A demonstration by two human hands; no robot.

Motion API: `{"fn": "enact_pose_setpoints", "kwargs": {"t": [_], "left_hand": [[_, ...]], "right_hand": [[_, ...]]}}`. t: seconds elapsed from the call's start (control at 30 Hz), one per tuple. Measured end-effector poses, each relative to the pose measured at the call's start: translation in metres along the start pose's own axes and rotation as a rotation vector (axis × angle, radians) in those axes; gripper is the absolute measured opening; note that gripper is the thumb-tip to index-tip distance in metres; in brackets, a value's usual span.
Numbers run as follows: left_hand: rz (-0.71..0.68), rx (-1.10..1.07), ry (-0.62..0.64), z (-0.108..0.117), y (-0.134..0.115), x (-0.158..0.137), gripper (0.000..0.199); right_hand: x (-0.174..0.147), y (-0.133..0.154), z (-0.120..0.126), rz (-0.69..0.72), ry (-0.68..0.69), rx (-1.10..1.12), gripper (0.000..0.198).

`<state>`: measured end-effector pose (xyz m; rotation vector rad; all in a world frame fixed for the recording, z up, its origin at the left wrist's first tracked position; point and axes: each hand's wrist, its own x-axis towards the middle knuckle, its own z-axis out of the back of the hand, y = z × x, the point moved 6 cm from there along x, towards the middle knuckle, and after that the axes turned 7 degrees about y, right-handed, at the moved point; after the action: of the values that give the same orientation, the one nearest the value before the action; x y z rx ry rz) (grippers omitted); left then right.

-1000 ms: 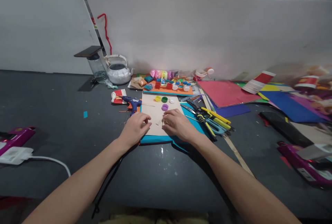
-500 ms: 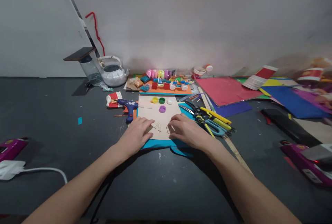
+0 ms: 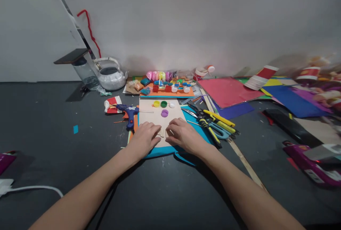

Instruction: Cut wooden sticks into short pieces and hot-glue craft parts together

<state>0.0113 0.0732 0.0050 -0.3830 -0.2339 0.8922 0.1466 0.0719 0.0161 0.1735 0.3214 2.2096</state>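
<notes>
The left hand (image 3: 144, 137) and right hand (image 3: 183, 134), fingers curved and thumbs parted from them, sit closer together than before; the sticks (image 3: 162, 133) lie in the narrowed gap, on the paper's near part (image 3: 163, 143).

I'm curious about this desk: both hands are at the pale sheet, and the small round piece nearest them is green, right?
Not quite: the head view shows left hand and right hand at the pale sheet, but the small round piece nearest them is purple, not green.
</notes>
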Motion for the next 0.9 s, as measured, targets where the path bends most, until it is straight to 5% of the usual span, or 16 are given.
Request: {"fn": "enact_pose_setpoints", "kwargs": {"t": [0.6, 0.9], "left_hand": [[-0.040, 0.056, -0.158, 0.009, 0.003, -0.011, 0.023], [-0.010, 0.054, -0.069, 0.004, 0.005, -0.008, 0.014]], "right_hand": [[0.008, 0.000, -0.007, 0.023, -0.127, -0.015, 0.018], [0.004, -0.001, -0.007, -0.049, -0.077, -0.033, 0.013]]}}
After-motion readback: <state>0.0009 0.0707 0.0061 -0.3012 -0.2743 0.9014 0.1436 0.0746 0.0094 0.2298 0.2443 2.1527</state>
